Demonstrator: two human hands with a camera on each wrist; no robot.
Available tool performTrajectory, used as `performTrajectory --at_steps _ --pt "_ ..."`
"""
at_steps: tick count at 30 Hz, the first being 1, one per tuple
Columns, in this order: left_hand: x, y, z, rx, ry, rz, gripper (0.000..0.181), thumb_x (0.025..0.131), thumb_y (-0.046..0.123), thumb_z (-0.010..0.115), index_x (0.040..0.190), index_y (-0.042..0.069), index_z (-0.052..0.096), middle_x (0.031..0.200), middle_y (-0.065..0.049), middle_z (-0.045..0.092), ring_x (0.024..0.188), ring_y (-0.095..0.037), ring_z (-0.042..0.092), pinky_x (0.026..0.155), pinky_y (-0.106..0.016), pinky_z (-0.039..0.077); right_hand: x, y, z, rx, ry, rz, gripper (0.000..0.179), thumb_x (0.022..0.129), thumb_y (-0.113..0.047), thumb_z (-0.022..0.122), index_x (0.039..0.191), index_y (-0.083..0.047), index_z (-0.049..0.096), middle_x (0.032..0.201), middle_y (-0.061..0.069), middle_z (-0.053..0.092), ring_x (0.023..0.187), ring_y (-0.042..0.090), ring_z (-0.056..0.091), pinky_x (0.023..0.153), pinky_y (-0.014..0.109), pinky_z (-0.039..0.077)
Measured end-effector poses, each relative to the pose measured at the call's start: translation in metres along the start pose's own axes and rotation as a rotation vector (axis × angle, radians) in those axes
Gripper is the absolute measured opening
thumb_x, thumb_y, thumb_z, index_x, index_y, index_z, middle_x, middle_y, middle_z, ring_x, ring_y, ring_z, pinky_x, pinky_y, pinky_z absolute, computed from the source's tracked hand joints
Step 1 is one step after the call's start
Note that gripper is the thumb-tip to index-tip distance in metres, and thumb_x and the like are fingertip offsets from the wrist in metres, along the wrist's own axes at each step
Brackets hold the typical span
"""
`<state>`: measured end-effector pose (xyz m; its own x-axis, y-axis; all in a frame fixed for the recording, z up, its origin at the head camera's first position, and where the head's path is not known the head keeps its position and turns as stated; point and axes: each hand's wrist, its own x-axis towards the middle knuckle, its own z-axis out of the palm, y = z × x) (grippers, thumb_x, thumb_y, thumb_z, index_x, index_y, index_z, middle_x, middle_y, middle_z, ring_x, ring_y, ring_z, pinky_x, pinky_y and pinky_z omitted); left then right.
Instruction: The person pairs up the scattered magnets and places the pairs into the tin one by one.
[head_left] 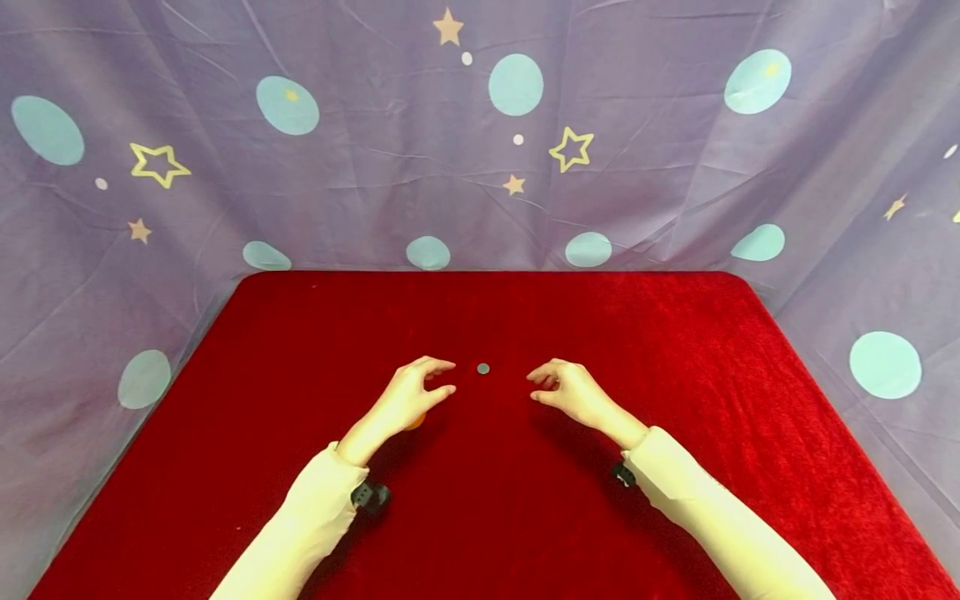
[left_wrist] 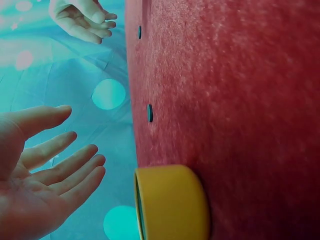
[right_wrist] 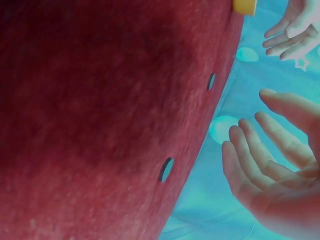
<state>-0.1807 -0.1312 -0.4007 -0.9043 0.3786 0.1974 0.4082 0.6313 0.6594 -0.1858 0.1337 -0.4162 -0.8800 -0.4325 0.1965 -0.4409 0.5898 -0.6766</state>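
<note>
My left hand [head_left: 411, 393] hovers over the table, thumb and fingers apart and nothing between them. Just beneath it stands a yellow, cup-like round container [left_wrist: 172, 202], mostly hidden by that hand in the head view. Across from it, my right hand [head_left: 573, 392] is held above the cloth, its fingers relaxed and apart. A small flat grey disc [head_left: 483, 368] lies between the two hands. The right wrist view shows a second disc [right_wrist: 166, 170] on the cloth nearer the right hand; in the head view that hand hides it.
A red velvety cloth [head_left: 480, 517] covers the table. Purple curtains [head_left: 360, 183] with stars and dots hang along its back and sides. Each sleeve carries a small black wrist camera [head_left: 371, 498] near the cuff.
</note>
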Motion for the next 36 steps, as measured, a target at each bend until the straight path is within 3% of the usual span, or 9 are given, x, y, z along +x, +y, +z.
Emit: performTrajectory --at_steps 10,19,33,34,36 --pt "0.019 0.004 0.014 0.015 -0.035 -0.009 0.031 0.078 0.009 0.064 0.107 -0.003 0.059 0.103 -0.016 0.059 0.095 -0.031 0.056 0.081 -0.04 0.046 0.002 0.015 -0.01 -0.027 -0.019 0.086 0.024 0.074 -0.005 0.067 0.096 0.004 0.064 0.089 0.014 0.06 0.076 0.019 0.055 0.065 0.029 0.046" --pt "0.036 0.004 0.027 0.033 -0.057 0.021 0.03 0.073 0.004 0.066 0.102 -0.005 0.061 0.097 -0.017 0.061 0.09 -0.028 0.058 0.078 -0.037 0.047 0.006 0.026 -0.016 -0.069 -0.013 0.088 0.026 0.071 -0.001 0.068 0.095 0.006 0.063 0.091 0.017 0.061 0.078 0.025 0.058 0.067 0.032 0.048" --pt "0.054 0.0 0.046 0.064 -0.051 -0.098 0.031 0.071 0.004 0.067 0.101 -0.003 0.062 0.093 -0.016 0.062 0.085 -0.026 0.059 0.075 -0.033 0.047 0.011 0.042 -0.016 -0.092 -0.03 0.102 0.026 0.068 0.001 0.068 0.093 0.007 0.064 0.084 0.015 0.062 0.076 0.024 0.059 0.065 0.032 0.049" --pt "0.056 -0.001 0.047 0.072 -0.044 -0.085 0.031 0.073 0.005 0.067 0.102 -0.002 0.062 0.094 -0.015 0.061 0.086 -0.025 0.059 0.075 -0.032 0.047 0.011 0.044 -0.016 -0.097 -0.029 0.099 0.026 0.068 0.001 0.068 0.093 0.007 0.064 0.084 0.015 0.062 0.076 0.024 0.059 0.066 0.032 0.049" --pt "0.066 -0.03 0.063 0.069 -0.037 -0.055 0.031 0.073 0.011 0.069 0.102 0.001 0.063 0.093 -0.012 0.061 0.084 -0.021 0.059 0.073 -0.029 0.047 0.012 0.046 -0.017 -0.102 -0.026 0.099 0.026 0.068 0.002 0.068 0.092 0.007 0.064 0.085 0.016 0.063 0.076 0.025 0.06 0.066 0.033 0.049"
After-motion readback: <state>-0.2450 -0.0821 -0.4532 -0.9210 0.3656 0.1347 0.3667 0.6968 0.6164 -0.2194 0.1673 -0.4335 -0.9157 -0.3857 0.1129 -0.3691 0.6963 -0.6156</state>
